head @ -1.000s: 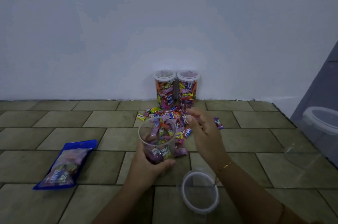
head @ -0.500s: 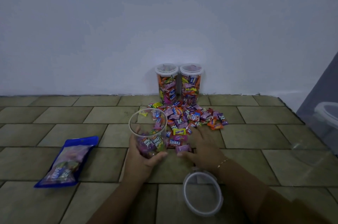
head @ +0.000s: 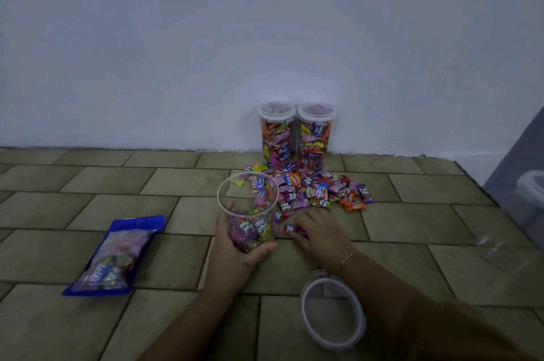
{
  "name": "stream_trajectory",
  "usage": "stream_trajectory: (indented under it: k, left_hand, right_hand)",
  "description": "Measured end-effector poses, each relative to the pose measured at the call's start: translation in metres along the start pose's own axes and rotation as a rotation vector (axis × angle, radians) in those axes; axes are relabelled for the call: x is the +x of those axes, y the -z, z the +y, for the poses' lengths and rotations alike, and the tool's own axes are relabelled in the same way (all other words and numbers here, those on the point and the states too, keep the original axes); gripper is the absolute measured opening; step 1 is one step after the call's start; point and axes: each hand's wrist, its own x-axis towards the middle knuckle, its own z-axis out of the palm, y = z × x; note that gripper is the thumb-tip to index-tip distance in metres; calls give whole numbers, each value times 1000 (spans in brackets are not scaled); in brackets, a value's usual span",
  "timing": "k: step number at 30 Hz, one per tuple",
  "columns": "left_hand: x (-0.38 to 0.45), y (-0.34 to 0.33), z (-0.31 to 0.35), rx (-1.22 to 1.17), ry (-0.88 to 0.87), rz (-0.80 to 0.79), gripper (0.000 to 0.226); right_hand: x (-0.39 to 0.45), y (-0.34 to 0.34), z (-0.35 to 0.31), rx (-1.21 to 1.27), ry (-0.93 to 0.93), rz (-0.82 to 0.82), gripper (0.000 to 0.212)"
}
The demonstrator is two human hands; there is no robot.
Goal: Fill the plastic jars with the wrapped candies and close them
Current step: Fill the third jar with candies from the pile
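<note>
My left hand (head: 235, 245) grips a clear plastic jar (head: 250, 213), open at the top and partly filled with wrapped candies. My right hand (head: 318, 231) lies on the floor just right of the jar, fingers closing on candies at the near edge of a loose candy pile (head: 312, 188). A clear round lid (head: 332, 313) rests on the tiles near my right forearm. Two full, closed jars (head: 276, 133) (head: 315, 133) stand side by side against the wall behind the pile.
A blue candy bag (head: 114, 254) lies flat on the tiles to the left. At the right edge an empty clear jar (head: 506, 254) lies on the floor beside a lidded container (head: 530, 192). A white wall bounds the far side.
My right hand dropped from above the jar down to the floor and drew back to the pile's near edge. The jar shifted slightly left in my left hand.
</note>
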Motion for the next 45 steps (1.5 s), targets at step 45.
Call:
stream_trajectory:
  k: [45]
  left_hand:
    - [-2,3,2,74,93,-70,91]
  right_hand:
    - [37,60,-115,591,129,662,16]
